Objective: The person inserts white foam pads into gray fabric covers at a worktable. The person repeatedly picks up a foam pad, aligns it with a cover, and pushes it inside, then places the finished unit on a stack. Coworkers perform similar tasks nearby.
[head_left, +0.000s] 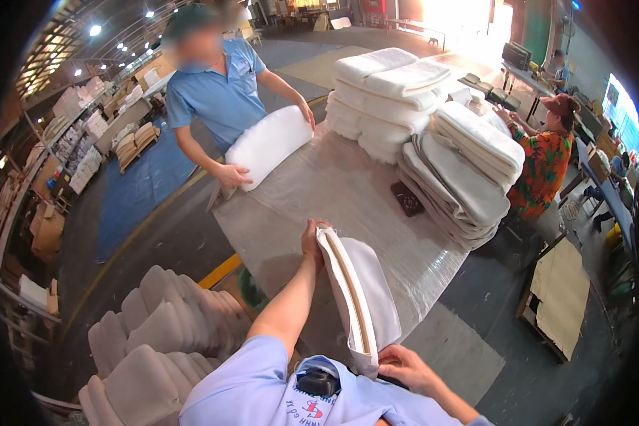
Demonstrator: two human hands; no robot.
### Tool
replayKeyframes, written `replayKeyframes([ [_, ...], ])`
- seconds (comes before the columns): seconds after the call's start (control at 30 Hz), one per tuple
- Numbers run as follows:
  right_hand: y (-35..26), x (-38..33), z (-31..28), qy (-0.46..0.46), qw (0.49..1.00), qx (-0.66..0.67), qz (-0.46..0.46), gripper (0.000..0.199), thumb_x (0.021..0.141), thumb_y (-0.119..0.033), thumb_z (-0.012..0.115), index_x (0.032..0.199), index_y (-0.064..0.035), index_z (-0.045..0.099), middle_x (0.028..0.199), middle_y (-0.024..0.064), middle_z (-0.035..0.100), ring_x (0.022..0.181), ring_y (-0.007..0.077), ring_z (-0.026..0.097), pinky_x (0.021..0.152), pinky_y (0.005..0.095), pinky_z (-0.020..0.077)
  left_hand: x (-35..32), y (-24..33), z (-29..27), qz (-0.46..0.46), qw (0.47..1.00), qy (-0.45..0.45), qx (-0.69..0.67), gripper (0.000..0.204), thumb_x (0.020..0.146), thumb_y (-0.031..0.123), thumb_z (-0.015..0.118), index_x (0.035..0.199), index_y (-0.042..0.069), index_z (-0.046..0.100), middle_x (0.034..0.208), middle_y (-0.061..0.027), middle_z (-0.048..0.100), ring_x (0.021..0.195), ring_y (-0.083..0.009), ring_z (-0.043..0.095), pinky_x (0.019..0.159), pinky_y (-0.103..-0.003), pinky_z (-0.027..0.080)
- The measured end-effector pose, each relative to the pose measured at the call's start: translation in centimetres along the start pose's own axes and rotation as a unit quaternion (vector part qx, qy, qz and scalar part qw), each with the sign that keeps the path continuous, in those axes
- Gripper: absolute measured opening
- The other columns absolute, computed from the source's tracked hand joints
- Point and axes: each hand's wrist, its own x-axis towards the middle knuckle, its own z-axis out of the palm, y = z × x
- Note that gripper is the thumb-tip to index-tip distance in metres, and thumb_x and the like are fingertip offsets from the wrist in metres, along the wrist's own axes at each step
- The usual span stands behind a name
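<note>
White cushion cover (362,298) gripped at far end by my left hand (311,245), near end by my right hand (399,363), held edge-up above plastic-wrapped tabletop (334,192). Beyond it, co-worker's foam pad (268,145), stacked cushions (390,99).

left arm: bare forearm stretched forward and up from the light blue short sleeve, elbow slightly bent
left hand (311,243): fingers curled tight, gripping at the far end, knuckles upward
right arm: forearm enters from the lower right, angled inward
right hand (402,366): close to the chest, fingers bent, pinching at the near end
</note>
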Motion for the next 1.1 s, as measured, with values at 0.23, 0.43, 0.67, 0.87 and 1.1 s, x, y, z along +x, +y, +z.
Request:
replayKeyframes([
  [0.23,-10.6,10.2,-6.1,-0.103,0.985,-0.128,-0.054,0.023,0.106,-0.024,0.070,0.111,-0.0029,0.077,0.089,0.0024,0.076,0.072,0.0107,0.066,0.067,0.0314,0.0561,-1.5,0.9,-0.4,-0.010,0.998,0.003,0.060,0.063,0.108,0.069,0.043,0.108,0.012,0.069,0.104,-0.0070,0.070,0.090,-0.0214,0.068,0.083,-0.041,0.058],
  [0.43,-18.2,26.1,-4.9,0.066,0.906,-0.300,-0.291,0.018,0.095,-0.011,0.072,0.111,-0.0081,0.081,0.101,0.0149,0.073,0.092,0.0294,0.072,0.082,0.0390,0.0575,-1.6,-0.3,-0.9,0.024,0.998,-0.035,0.045,0.067,0.107,0.072,0.044,0.118,0.011,0.068,0.096,-0.0025,0.067,0.090,-0.0166,0.065,0.083,-0.035,0.056],
  [0.67,-18.7,35.3,-1.7,0.012,0.858,-0.406,-0.314,0.022,0.091,-0.016,0.075,0.109,-0.0065,0.081,0.112,0.0179,0.074,0.099,0.0385,0.073,0.089,0.0435,0.0567,-0.4,-1.2,-2.1,-0.025,0.995,0.024,0.091,0.070,0.110,0.069,0.039,0.143,0.013,0.065,0.138,-0.0063,0.065,0.129,-0.0177,0.057,0.112,-0.037,0.044],
  [0.87,-15.3,36.5,0.8,0.000,0.882,-0.276,-0.381,0.005,0.096,-0.003,0.068,0.093,-0.0004,0.065,0.087,0.0028,0.063,0.082,0.0111,0.057,0.071,0.0291,0.0488,-1.4,-0.3,-3.0,0.102,0.982,0.059,0.149,0.059,0.115,0.054,0.039,0.138,0.007,0.066,0.136,-0.0084,0.066,0.131,-0.0187,0.057,0.118,-0.037,0.041],
  [1.1,-14.0,38.6,-2.8,-0.116,0.929,-0.165,-0.312,0.019,0.097,0.003,0.066,0.114,-0.0032,0.069,0.110,0.0029,0.067,0.091,0.0100,0.060,0.084,0.0254,0.0484,-3.1,0.9,-0.1,0.133,0.979,-0.093,-0.127,0.065,0.114,0.059,0.039,0.133,0.004,0.067,0.129,-0.0075,0.068,0.119,-0.0179,0.061,0.108,-0.038,0.048],
])
